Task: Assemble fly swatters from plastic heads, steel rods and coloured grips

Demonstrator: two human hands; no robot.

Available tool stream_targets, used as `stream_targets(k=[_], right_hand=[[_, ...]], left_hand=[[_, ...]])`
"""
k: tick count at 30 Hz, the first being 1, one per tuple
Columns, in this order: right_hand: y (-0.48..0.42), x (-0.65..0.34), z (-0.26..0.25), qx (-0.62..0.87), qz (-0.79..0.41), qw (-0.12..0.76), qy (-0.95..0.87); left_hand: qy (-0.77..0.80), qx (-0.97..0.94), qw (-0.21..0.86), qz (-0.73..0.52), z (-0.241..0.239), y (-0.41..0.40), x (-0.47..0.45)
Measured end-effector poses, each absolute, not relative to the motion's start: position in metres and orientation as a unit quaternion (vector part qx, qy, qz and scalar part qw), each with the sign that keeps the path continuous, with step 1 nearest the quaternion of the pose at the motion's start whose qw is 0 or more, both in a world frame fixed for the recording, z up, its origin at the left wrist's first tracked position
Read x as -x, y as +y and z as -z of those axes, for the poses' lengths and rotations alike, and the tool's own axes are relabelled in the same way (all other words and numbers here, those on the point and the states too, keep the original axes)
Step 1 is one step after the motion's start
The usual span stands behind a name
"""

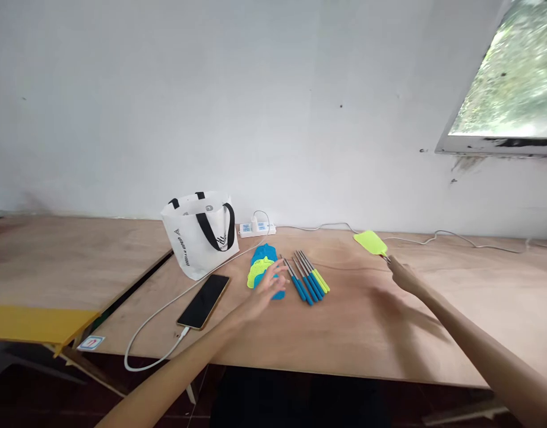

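My right hand (402, 276) is closed around a yellow-green fly swatter (370, 242), its head pointing to the back left above the table. My left hand (269, 284) has its fingers spread over a small pile of loose swatter heads, holding nothing that I can see. A blue swatter head (264, 252) lies at the back of that pile, a yellow-green one (256, 268) overlaps it, and another blue one (278, 295) is partly covered by my hand. Just right of them, several metal rods (300, 266) with blue or yellow-green grips lie side by side.
A white tote bag (179, 241) with black handles stands at the left. In front of it a phone (204, 301) is plugged into a white cable (142, 327). A power strip (246, 230) sits by the wall, with thin wires along the table's back edge.
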State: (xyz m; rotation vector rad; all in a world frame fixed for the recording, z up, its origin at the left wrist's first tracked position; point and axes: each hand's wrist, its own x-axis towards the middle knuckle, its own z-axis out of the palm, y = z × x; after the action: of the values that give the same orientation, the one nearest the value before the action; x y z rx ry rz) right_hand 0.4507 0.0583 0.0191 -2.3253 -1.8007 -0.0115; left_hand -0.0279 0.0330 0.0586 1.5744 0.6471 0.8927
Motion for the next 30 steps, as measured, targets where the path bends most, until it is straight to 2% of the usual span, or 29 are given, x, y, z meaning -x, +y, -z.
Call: stream_targets(k=[3,4,6,8,13,17,22,26,30], right_hand=[[0.05,-0.399,-0.052,0.713,0.003,0.139,-0.687],[0.044,-0.377,-0.062,0.647,-0.011,0.174,-0.742],[0.028,-0.333,-0.081,0.514,-0.051,0.187,-0.836],[0.01,-0.294,-0.092,0.421,-0.083,0.154,-0.89],[-0.013,-0.243,-0.096,0.323,-0.083,0.09,-0.939],[-0.016,-0.232,-0.094,0.313,-0.034,0.104,-0.943],[-0.03,-0.219,-0.087,0.29,0.067,0.154,-0.942],[-0.041,-0.216,-0.082,0.292,0.061,0.181,-0.937],[-0.04,-0.225,-0.083,0.248,0.057,0.162,-0.953]], left_hand=[[0.195,-0.501,0.754,-0.378,-0.065,0.037,0.018],[0.158,-0.463,0.795,-0.359,-0.066,0.037,0.015],[0.08,-0.418,0.849,-0.312,-0.069,0.032,0.011],[0.017,-0.397,0.875,-0.276,-0.068,0.02,0.007],[-0.041,-0.361,0.87,-0.333,-0.057,-0.022,0.004],[-0.029,-0.291,0.864,-0.41,-0.053,-0.041,0.008],[-0.017,-0.283,0.868,-0.408,-0.067,-0.054,0.016],[0.001,-0.289,0.852,-0.435,-0.075,-0.07,0.016],[-0.035,-0.331,0.833,-0.442,-0.074,-0.084,0.008]])
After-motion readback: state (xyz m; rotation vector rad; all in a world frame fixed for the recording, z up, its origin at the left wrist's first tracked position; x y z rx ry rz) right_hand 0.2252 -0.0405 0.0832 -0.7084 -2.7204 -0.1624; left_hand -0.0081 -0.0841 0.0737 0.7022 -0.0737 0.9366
